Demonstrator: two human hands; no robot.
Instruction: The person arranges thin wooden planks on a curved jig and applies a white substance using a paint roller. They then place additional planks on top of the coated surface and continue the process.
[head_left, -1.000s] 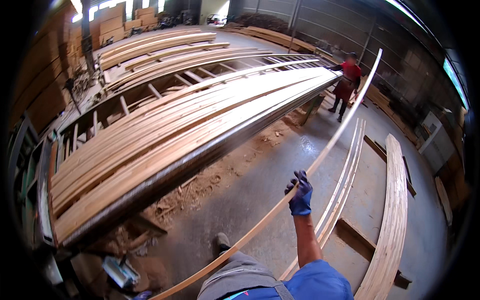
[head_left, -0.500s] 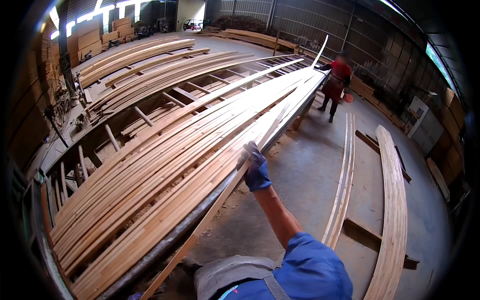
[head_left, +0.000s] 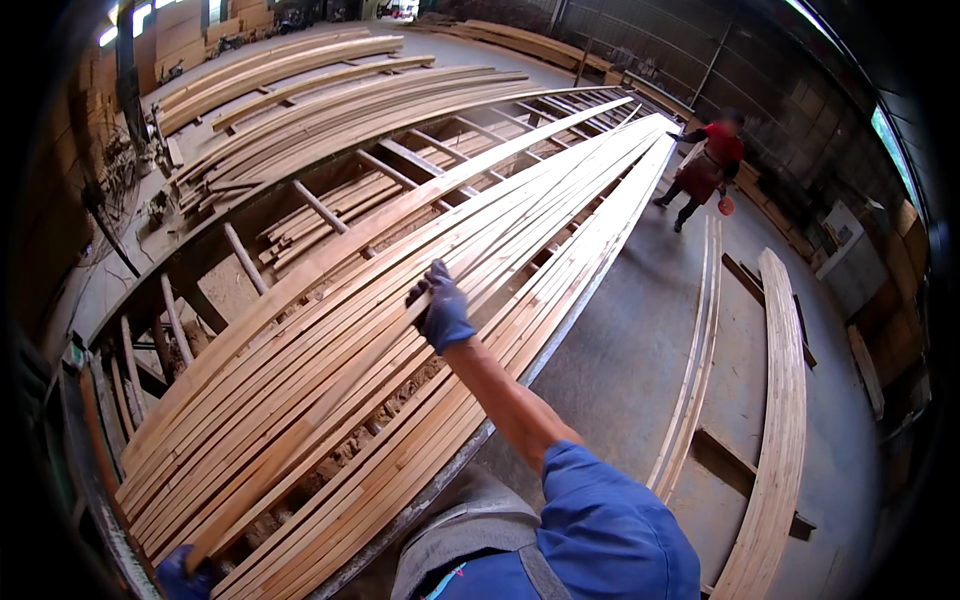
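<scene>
My right hand (head_left: 441,308), in a dark blue glove, is closed round a long, thin wooden strip (head_left: 268,462) above the middle of a spread of pale strips. Near the lower left, my gloved left hand (head_left: 186,574) is closed at the near end of this same strip; part of that hand is cut off by the picture's dark rim. Side by side beneath lie many long wooden strips (head_left: 250,410) on a long rack, their far ends washed out by glare. A gap with wood debris (head_left: 385,408) runs between two groups of strips.
At the rack's far end stands a person (head_left: 708,160) in red, one arm toward the strips. A metal edge (head_left: 455,450) borders the rack near me. Right of it, long boards (head_left: 775,400) rest on floor bearers (head_left: 725,458). More stacked lumber (head_left: 290,75) lies far left.
Both my hands have carried the strip left, from the rack's near edge to over the middle of the strips. The far person has turned, and the strip end raised beside them has come down.
</scene>
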